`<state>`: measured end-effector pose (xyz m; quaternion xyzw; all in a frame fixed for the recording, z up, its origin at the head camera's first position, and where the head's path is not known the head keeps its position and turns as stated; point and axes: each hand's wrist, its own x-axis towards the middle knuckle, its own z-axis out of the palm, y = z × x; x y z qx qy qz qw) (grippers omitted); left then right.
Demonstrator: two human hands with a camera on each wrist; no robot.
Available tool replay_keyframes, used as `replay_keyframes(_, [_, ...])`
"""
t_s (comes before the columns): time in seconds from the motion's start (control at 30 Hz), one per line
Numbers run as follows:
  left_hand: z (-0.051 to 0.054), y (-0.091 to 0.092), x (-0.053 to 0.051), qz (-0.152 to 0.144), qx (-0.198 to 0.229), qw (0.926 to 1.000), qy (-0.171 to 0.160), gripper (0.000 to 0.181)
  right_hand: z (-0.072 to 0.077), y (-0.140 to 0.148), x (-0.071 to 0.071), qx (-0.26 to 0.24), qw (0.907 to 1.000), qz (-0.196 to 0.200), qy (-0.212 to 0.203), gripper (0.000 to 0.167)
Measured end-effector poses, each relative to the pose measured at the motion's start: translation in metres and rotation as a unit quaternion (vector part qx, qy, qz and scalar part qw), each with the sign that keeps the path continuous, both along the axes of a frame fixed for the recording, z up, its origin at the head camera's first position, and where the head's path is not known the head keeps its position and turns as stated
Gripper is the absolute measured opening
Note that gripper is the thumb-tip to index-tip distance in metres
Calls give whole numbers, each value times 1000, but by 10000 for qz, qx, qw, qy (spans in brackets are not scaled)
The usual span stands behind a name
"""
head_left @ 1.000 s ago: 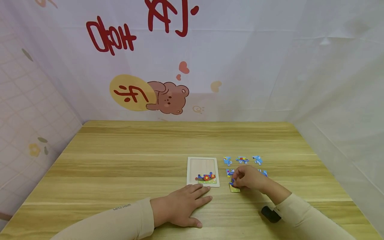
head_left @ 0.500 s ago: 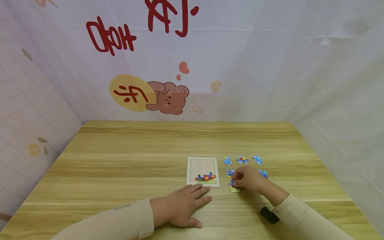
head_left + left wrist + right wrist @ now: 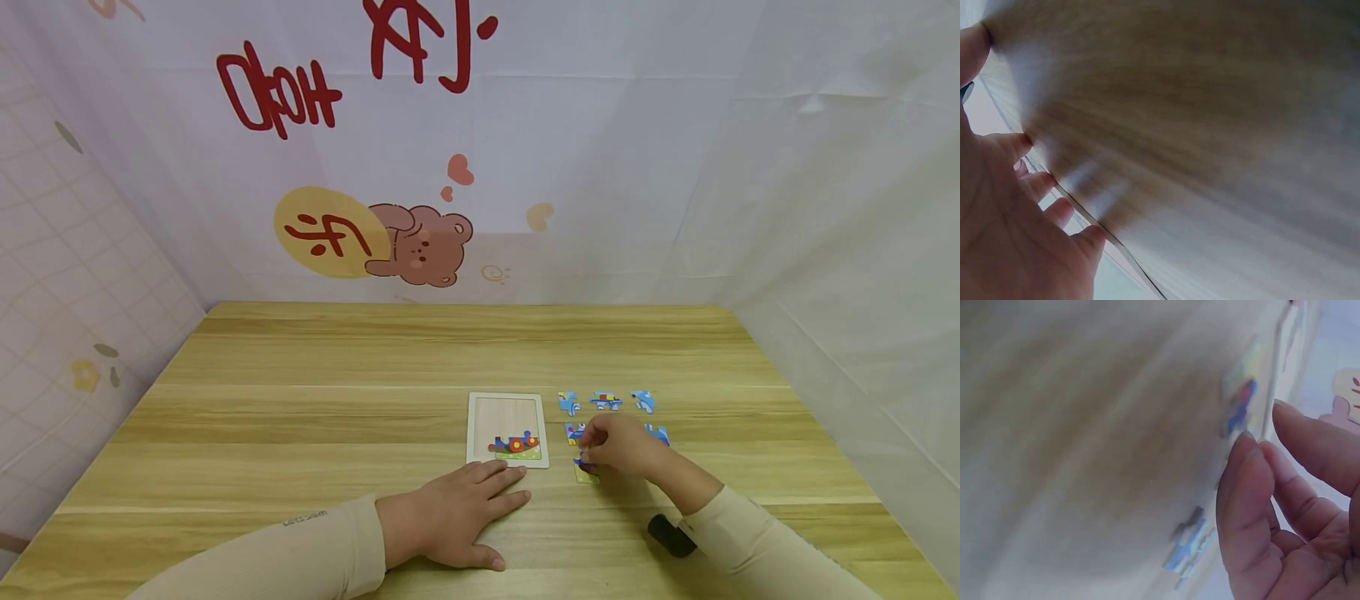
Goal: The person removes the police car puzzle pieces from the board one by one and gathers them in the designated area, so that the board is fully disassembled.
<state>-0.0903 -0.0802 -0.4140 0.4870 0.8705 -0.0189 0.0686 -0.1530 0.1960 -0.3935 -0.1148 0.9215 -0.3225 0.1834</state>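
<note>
My left hand point(image 3: 461, 512) lies flat with fingers spread at the near edge of a jigsaw tray point(image 3: 471, 429). In the left wrist view, its fingertips point(image 3: 1090, 234) touch the tray's edge. Fitted pieces point(image 3: 517, 448) with a red and blue train and green ground fill the tray's lower right. Right of it, my right hand point(image 3: 630, 450) hovers over a green and blue puzzle piece point(image 3: 587, 477), partly hidden by the fingers. In the right wrist view that piece point(image 3: 1242, 406) lies beyond the fingertips, blurred, with thumb and fingers apart.
Several loose blue puzzle pieces stand in rows right of the tray, among them one with a red and yellow picture point(image 3: 606, 400). My right hand partly covers the middle row. A black object point(image 3: 671, 536) sits by the right cuff. A printed cloth point(image 3: 600, 167) hangs behind the table.
The green and blue piece has shifted and turned slightly under my right fingers. The right forearm has drifted a little to the left. My left hand stays still.
</note>
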Motion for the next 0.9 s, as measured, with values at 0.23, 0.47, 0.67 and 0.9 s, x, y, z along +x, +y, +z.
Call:
replay_keyframes(0.23, [0, 0, 0, 31, -34, 10000, -64, 76, 1, -9, -10, -162, 9980, 332, 512, 8])
replay_keyframes(0.47, [1, 0, 0, 22, -1, 10000, -31, 75, -2, -26, -16, -519, 9951, 542, 642, 13])
replay_keyframes(0.67, [1, 0, 0, 19, -17, 9999, -122, 75, -4, -44, -21, -633, 9932, 671, 716, 13])
replay_keyframes(0.9, [1, 0, 0, -76, 3, 10000, 49, 75, -4, -59, -23, -885, 9911, 917, 396, 17])
